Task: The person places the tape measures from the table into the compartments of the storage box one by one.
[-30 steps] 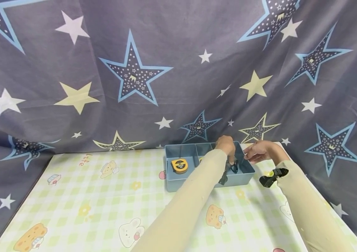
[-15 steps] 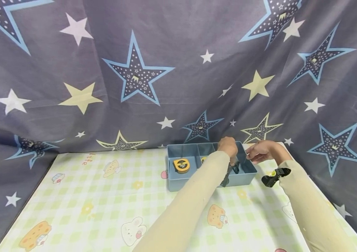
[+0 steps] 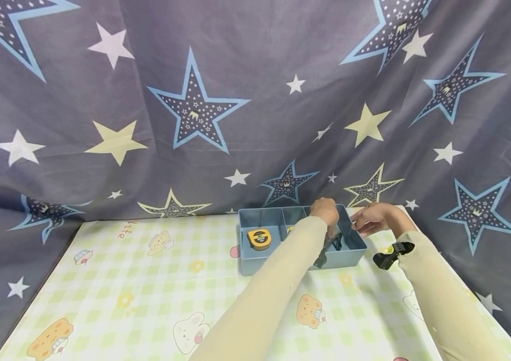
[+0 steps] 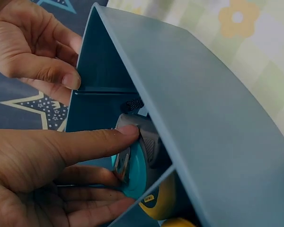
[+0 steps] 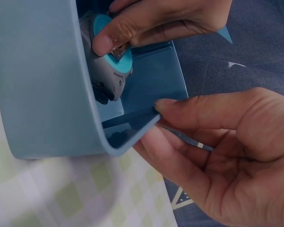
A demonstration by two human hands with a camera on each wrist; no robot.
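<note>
My left hand [image 3: 325, 212] reaches down into the right-hand compartment of a blue-grey divided box [image 3: 262, 264]. There it grips a teal and grey tape measure [image 4: 138, 163] with a metal belt clip, thumb on the grey casing and fingers at the teal side. At the box's right end, my right hand [image 5: 241, 142] pinches the rim of the end wall between thumb and fingers. A yellow and black tape measure [image 3: 260, 238] lies in the left compartment. Another yellow and black item [image 4: 158, 203] shows beyond the divider, mostly hidden by my left arm in the head view.
The box stands on a table with a green-and-white checked cloth [image 3: 147, 286], close to its back edge. Behind it hangs a dark star-print curtain [image 3: 255, 125]. A black wrist strap [image 3: 403, 247] sits on my right sleeve.
The head view has shifted slightly, so everything sits a little further right than a second ago. Both hands keep their places at the box.
</note>
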